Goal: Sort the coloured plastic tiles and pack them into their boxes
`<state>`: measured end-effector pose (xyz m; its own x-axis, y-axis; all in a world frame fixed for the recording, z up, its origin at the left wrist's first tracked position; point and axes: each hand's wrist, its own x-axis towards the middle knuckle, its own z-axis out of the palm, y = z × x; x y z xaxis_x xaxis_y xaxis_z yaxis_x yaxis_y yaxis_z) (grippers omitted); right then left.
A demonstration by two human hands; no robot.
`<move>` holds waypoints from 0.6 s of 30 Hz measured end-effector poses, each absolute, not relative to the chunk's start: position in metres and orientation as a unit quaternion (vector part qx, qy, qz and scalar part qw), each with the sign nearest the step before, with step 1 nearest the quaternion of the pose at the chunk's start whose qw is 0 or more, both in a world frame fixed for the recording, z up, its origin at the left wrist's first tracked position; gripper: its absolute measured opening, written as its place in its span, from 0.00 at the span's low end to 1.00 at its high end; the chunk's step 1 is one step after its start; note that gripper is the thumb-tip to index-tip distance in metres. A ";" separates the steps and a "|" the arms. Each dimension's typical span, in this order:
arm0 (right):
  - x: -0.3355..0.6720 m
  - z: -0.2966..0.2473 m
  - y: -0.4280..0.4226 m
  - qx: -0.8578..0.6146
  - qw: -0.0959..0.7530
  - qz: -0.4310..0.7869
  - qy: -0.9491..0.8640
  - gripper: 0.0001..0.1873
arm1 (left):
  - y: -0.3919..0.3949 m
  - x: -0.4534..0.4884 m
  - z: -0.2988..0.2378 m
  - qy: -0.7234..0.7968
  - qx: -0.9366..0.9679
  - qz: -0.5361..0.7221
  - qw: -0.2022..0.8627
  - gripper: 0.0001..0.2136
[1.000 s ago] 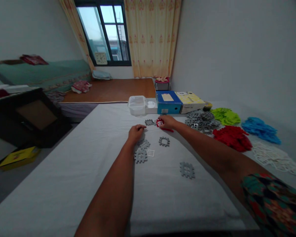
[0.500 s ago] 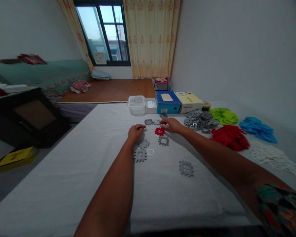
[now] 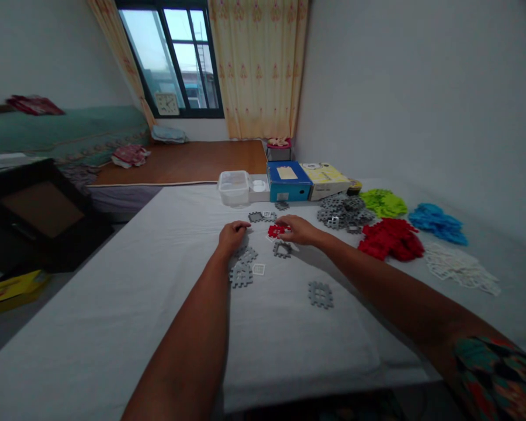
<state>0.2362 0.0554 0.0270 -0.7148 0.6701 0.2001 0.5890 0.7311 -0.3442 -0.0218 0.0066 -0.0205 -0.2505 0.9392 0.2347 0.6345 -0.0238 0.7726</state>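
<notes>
- Your right hand [image 3: 298,229] is in front of the blue box [image 3: 288,180], towards you. Its fingertips are closed on the edge of the red piece [image 3: 276,230], which sits low over the white sheet [image 3: 114,304]. I cannot tell whether the piece is lifted or touching.
- Gripping it by the edge leaves the notched rim free, which probably makes it easier to turn or line up.
- Your left hand [image 3: 231,235] is front-left of the blue box, palm down with the fingers half curled. I cannot tell whether it grips anything. It rests just beside the loose grey pieces [image 3: 246,255], apparently to steady them.
- A grey frame piece [image 3: 282,249] lies just nearer you than the red piece, and a small white square [image 3: 258,269] lies nearer still. Both are flat and apart from each other, so each can be picked up singly.
- To the right of the blue box the stock is sorted by colour: the grey pile [image 3: 344,211] is closest, then the green pile [image 3: 383,202], red pile [image 3: 391,238] and blue pile [image 3: 437,223]. This seems meant to let you find a colour without searching.
- A clear tub [image 3: 234,187] stands just left of the blue box.
</notes>
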 end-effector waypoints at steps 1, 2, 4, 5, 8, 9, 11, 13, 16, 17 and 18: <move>0.237 0.026 0.054 -0.347 0.155 0.114 -0.918 0.24 | 0.006 -0.022 -0.020 0.675 0.582 0.414 0.185 0.16; 0.236 0.024 0.053 -0.357 0.151 0.102 -0.916 0.24 | 0.006 -0.021 -0.019 0.675 0.581 0.414 0.187 0.16; 0.233 0.019 0.051 -0.387 0.144 0.090 -0.906 0.27 | 0.005 -0.021 -0.019 0.676 0.582 0.412 0.187 0.16; 0.230 0.016 0.051 -0.404 0.140 0.088 -0.899 0.29 | 0.005 -0.022 -0.019 0.677 0.582 0.411 0.187 0.16; 0.225 0.010 0.051 -0.433 0.117 0.092 -0.889 0.30 | 0.007 -0.025 -0.021 0.668 0.586 0.418 0.187 0.15; 0.224 0.009 0.051 -0.432 0.109 0.094 -0.890 0.30 | 0.008 -0.026 -0.022 0.664 0.588 0.422 0.187 0.15; 0.226 0.008 0.052 -0.424 0.099 0.094 -0.895 0.31 | 0.010 -0.029 -0.024 0.658 0.591 0.427 0.186 0.15; 0.230 0.010 0.050 -0.419 0.098 0.091 -0.898 0.33 | 0.011 -0.030 -0.026 0.657 0.593 0.427 0.184 0.15; 0.237 0.015 0.043 -0.409 0.087 0.085 -0.904 0.34 | 0.012 -0.031 -0.029 0.653 0.596 0.430 0.182 0.15; 0.240 0.017 0.039 -0.404 0.083 0.084 -0.907 0.34 | 0.012 -0.031 -0.029 0.653 0.596 0.431 0.180 0.15; 0.241 0.019 0.035 -0.398 0.080 0.085 -0.910 0.33 | 0.012 -0.031 -0.029 0.655 0.595 0.430 0.178 0.16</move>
